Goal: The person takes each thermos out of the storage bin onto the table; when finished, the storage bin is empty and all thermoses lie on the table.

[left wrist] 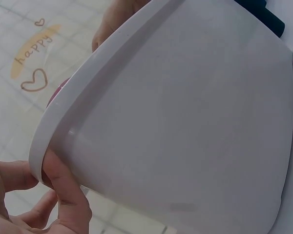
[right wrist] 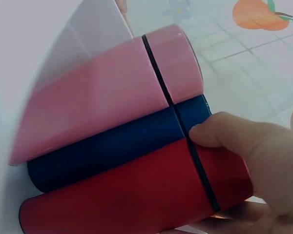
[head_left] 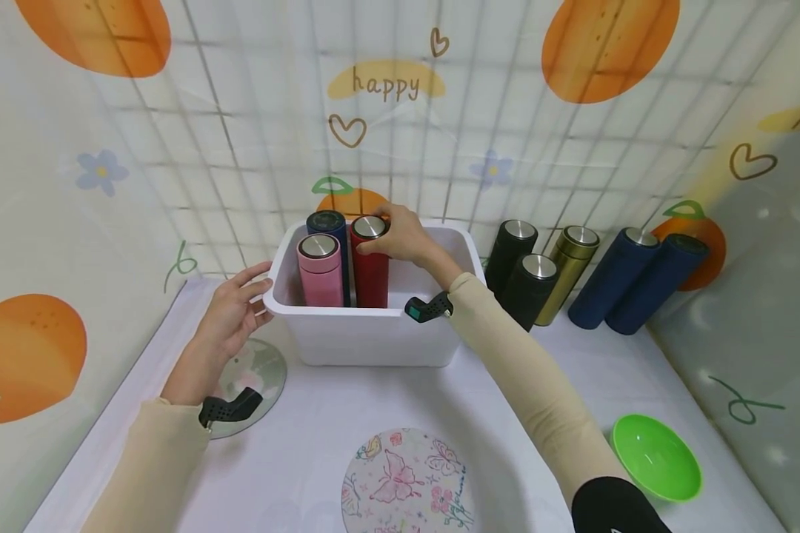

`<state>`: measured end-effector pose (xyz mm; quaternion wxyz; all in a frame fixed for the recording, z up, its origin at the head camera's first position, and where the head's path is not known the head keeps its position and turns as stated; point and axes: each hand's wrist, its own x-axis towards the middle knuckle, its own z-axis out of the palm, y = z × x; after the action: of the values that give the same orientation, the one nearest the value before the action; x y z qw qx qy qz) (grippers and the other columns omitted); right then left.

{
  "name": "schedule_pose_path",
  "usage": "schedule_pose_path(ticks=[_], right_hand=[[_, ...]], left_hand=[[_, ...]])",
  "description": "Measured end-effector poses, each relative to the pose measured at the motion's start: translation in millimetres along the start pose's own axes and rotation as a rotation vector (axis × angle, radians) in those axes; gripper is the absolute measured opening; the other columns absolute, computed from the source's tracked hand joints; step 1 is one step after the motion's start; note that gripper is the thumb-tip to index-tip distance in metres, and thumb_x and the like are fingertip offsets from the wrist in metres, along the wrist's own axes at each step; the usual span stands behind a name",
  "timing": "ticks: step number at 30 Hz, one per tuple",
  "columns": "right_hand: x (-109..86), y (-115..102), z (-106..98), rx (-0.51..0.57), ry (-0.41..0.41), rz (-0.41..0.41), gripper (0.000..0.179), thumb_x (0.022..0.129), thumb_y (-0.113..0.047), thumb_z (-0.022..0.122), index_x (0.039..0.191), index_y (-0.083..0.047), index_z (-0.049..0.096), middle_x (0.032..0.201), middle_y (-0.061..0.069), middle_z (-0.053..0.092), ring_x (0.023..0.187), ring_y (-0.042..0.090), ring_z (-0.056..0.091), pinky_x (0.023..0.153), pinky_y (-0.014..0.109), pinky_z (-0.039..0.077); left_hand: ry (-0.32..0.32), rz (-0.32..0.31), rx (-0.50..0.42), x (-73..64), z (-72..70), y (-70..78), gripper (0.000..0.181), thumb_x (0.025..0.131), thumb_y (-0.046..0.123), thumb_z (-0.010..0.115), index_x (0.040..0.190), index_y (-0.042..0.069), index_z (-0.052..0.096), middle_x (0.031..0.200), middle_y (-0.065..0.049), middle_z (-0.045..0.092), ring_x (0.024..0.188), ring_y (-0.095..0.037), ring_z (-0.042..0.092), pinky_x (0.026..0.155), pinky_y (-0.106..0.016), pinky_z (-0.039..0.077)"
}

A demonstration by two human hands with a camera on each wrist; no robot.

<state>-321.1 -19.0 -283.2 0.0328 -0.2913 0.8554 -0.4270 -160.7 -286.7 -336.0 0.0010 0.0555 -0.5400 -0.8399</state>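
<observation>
A white plastic bin [head_left: 373,337] stands at the back of the table. Inside its left part are a pink thermos [head_left: 320,274], a dark blue thermos [head_left: 328,222] behind it and a red thermos [head_left: 371,274], all upright. My right hand [head_left: 407,235] grips the red thermos near its lid; in the right wrist view the thumb lies across the lid's side, with other fingers partly hidden behind. At the bin's left corner my left hand [head_left: 232,311] pinches the rim, thumb and fingers on either side of it in the left wrist view.
Right of the bin stand two black thermoses [head_left: 512,252], a gold thermos [head_left: 567,270] and two blue thermoses [head_left: 613,277], these leaning. A green bowl [head_left: 656,457] sits front right. Round mats [head_left: 407,485] lie in front and under the left wrist. A patterned curtain [head_left: 400,148] hangs behind.
</observation>
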Motion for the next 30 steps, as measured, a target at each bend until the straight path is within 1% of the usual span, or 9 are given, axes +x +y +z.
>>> schedule_pose_path(ticks=[7,9,13,17,23,30], right_hand=[[-2.4,3,-1,0.036,0.008,0.003,0.053,0.077,-0.024,0.088,0.118,-0.005,0.061,0.104,0.005,0.065,0.091,0.019,0.061,0.074,0.03,0.053],[-3.5,1,-2,0.032,0.028,-0.008,0.052,0.076,-0.025,0.088,0.117,-0.005,0.061,0.102,0.005,0.066,0.09,0.018,0.061,0.073,0.029,0.052],[-6.7,-8,-8,0.01,0.095,-0.055,0.05,0.076,-0.026,0.088,0.114,-0.005,0.062,0.1,0.004,0.067,0.088,0.018,0.061,0.075,0.029,0.051],[-11.9,-17,-12,-0.014,0.122,-0.079,0.049,0.075,-0.027,0.088,0.112,-0.006,0.063,0.1,0.004,0.067,0.089,0.017,0.061,0.075,0.029,0.05],[-25.4,-26,-20,-0.003,0.177,-0.085,0.053,0.074,-0.027,0.088,0.116,-0.008,0.063,0.102,0.003,0.069,0.088,0.014,0.064,0.075,0.029,0.051],[-51.2,-43,-34,0.057,0.28,-0.151,0.052,0.076,-0.024,0.088,0.119,-0.008,0.063,0.106,0.003,0.068,0.088,0.013,0.065,0.077,0.027,0.054]], left_hand=[[0.019,-0.007,0.014,0.4,1.8,-2.7,0.052,0.1,0.006,0.061,0.147,0.007,0.039,0.107,-0.002,0.065,0.079,-0.013,0.065,0.062,-0.024,0.052],[0.022,-0.009,0.021,0.6,2.1,-3.3,0.052,0.1,0.007,0.06,0.148,0.007,0.038,0.108,-0.002,0.064,0.079,-0.013,0.065,0.062,-0.024,0.052],[0.019,-0.002,0.029,2.1,2.4,-3.4,0.055,0.1,0.007,0.061,0.149,0.006,0.037,0.111,-0.003,0.062,0.081,-0.013,0.065,0.063,-0.024,0.053],[0.021,0.002,0.041,2.4,2.5,-3.4,0.054,0.101,0.007,0.06,0.15,0.006,0.036,0.115,-0.004,0.059,0.083,-0.013,0.064,0.064,-0.024,0.053],[0.004,0.001,0.03,0.1,2.2,-4.5,0.057,0.099,0.008,0.062,0.15,0.006,0.036,0.116,-0.004,0.059,0.085,-0.014,0.065,0.066,-0.025,0.053],[-0.017,0.02,-0.004,-2.7,-1.2,-4.2,0.056,0.099,0.006,0.063,0.148,0.006,0.037,0.112,-0.003,0.063,0.084,-0.014,0.066,0.066,-0.025,0.053]])
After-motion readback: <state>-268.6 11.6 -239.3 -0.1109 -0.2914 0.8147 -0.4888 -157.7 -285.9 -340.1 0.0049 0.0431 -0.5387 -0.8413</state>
